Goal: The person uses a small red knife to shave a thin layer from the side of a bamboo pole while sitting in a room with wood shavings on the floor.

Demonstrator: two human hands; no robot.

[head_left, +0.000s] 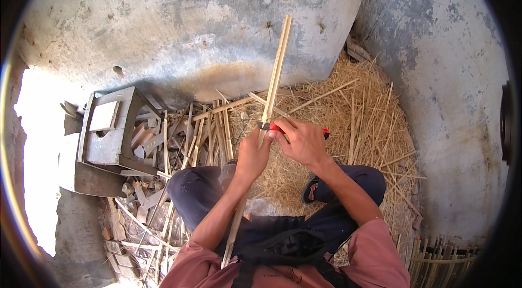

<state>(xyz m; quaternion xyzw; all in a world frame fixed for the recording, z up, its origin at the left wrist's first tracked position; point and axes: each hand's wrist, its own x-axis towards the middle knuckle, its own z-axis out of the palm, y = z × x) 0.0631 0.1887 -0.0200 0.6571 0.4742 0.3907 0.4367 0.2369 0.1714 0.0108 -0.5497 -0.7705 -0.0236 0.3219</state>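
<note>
A long pale bamboo strip [277, 65] runs upright through the middle of the view, its far end pointing at the wall and its lower end passing along my left forearm to my lap. My left hand [254, 153] is closed round the strip. Closed over a red-and-black-handled knife [276, 125] is my right hand [304, 143]; the handle's end sticks out at the right of the fist. The knife's dark metal part crosses the strip just above my left thumb. Both hands nearly touch there. Most of the blade is hidden.
Straw-like shavings [337, 114] and loose bamboo strips cover the floor around my crossed legs. On the left stands a weathered wooden box [111, 133] beside rubble [144, 198]. Worn walls [185, 21] rise ahead and at right. A slatted bamboo piece [443, 261] lies at lower right.
</note>
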